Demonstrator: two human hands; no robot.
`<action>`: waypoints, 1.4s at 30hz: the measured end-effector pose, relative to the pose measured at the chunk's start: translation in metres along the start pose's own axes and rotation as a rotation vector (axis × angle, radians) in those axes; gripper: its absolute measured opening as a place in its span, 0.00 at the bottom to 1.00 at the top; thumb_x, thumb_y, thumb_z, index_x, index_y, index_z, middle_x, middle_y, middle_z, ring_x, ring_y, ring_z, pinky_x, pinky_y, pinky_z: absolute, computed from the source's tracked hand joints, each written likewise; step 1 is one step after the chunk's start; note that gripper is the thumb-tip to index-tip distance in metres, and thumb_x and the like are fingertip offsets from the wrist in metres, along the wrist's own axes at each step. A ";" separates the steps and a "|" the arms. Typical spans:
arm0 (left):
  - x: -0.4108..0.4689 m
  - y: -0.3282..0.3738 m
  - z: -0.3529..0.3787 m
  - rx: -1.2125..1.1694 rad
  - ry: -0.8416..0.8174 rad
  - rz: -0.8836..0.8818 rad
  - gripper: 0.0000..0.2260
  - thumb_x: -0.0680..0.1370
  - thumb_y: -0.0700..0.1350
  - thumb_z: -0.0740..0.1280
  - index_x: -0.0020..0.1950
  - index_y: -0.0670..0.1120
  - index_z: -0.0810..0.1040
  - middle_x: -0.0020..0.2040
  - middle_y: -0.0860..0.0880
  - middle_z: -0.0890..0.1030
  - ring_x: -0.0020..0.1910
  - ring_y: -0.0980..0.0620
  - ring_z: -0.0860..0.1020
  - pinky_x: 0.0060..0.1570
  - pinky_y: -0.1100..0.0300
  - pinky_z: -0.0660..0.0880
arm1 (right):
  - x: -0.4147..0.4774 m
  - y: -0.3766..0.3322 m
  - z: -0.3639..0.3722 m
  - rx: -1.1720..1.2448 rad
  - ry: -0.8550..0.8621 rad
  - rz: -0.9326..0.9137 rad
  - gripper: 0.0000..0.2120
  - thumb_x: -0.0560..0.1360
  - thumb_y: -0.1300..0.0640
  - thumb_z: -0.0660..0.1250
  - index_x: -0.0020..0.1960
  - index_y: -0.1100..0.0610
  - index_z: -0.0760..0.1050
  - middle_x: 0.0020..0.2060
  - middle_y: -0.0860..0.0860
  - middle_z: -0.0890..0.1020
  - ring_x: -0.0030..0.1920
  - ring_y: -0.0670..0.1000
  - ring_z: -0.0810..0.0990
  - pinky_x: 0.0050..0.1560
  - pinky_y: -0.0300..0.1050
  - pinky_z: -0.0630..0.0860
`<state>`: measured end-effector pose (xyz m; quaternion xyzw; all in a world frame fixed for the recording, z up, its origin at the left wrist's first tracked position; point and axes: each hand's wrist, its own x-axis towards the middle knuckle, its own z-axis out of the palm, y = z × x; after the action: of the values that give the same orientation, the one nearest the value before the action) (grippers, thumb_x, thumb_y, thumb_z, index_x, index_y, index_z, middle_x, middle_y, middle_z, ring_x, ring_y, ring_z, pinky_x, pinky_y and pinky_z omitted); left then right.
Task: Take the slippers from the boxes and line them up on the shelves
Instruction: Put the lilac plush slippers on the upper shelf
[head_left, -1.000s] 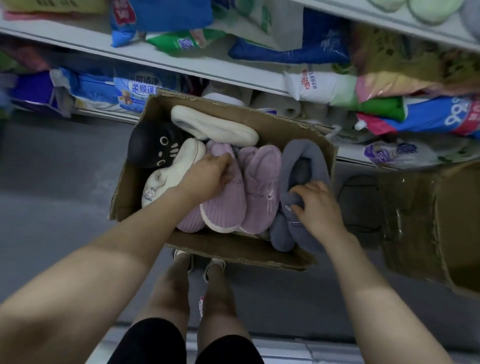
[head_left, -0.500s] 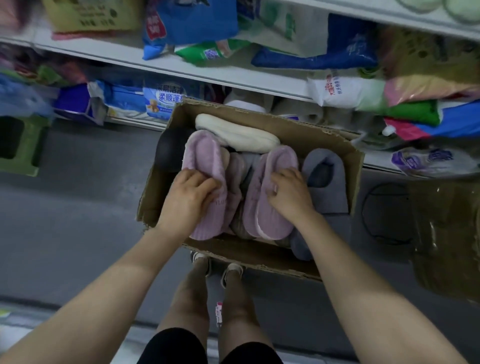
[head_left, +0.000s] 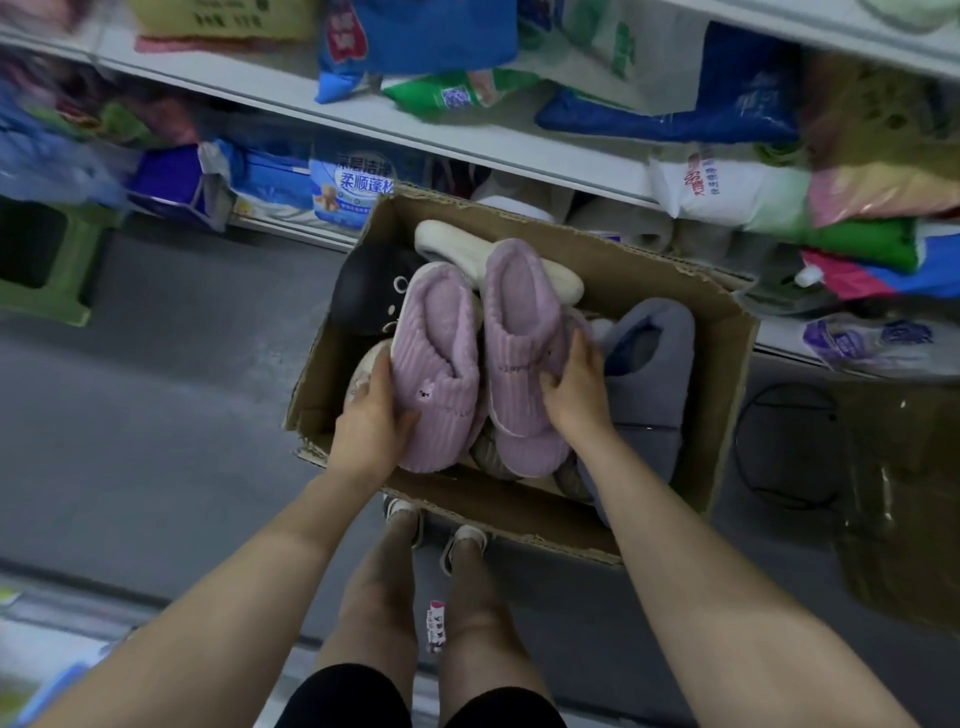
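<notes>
- The left hand (head_left: 371, 421) grips the near end of one pink slipper (head_left: 436, 364), thumb on top and fingers curled round its outer side.
- The right hand (head_left: 574, 395) grasps the near end of the second pink slipper (head_left: 524, 338), thumb across the ribbed upper and fingers wrapped round the right edge.
- Both pink slippers lie side by side over the middle of the box (head_left: 722, 415), soles down and open ends pointing away from the person. Their inner edges touch. Whether they rest on the slippers below or are lifted clear of them, I cannot tell.
- A black slipper (head_left: 363, 291) sits in the box's left part, just beside the left pink one.
- A cream slipper (head_left: 447, 241) lies across the far end, partly hidden under the pink pair.
- A grey slipper (head_left: 649, 374) fills the right part, next to the right hand.
- The box stands open on the dark floor (head_left: 156, 415), against a white shelf (head_left: 467, 150) stacked with bagged goods.
- A green stool (head_left: 47, 265) stands at the far left.
- The person's feet (head_left: 400, 512) show just under the box's near rim.
</notes>
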<state>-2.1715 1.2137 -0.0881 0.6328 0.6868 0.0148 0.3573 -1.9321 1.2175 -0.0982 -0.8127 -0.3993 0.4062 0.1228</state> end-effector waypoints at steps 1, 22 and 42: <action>-0.001 -0.001 0.001 0.001 -0.021 -0.012 0.35 0.76 0.47 0.66 0.77 0.56 0.48 0.66 0.42 0.73 0.59 0.38 0.75 0.53 0.44 0.75 | 0.002 0.003 0.004 -0.035 -0.063 0.011 0.33 0.81 0.52 0.60 0.79 0.49 0.46 0.74 0.55 0.62 0.66 0.56 0.71 0.60 0.49 0.71; -0.038 0.057 -0.116 -0.456 0.029 0.056 0.28 0.79 0.40 0.62 0.77 0.53 0.59 0.69 0.46 0.74 0.67 0.44 0.72 0.67 0.47 0.67 | -0.094 -0.053 -0.123 0.408 -0.060 -0.212 0.21 0.81 0.57 0.61 0.70 0.41 0.65 0.61 0.45 0.75 0.61 0.49 0.75 0.59 0.47 0.74; -0.146 0.229 -0.399 -0.660 0.473 0.734 0.24 0.80 0.39 0.62 0.73 0.59 0.64 0.54 0.51 0.79 0.51 0.54 0.78 0.55 0.56 0.74 | -0.262 -0.253 -0.361 0.460 0.422 -1.059 0.22 0.80 0.61 0.64 0.68 0.39 0.70 0.54 0.32 0.80 0.51 0.38 0.81 0.46 0.37 0.79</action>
<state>-2.1865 1.3029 0.3865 0.6648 0.4413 0.4951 0.3438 -1.8890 1.2307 0.4129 -0.5193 -0.6181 0.1960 0.5566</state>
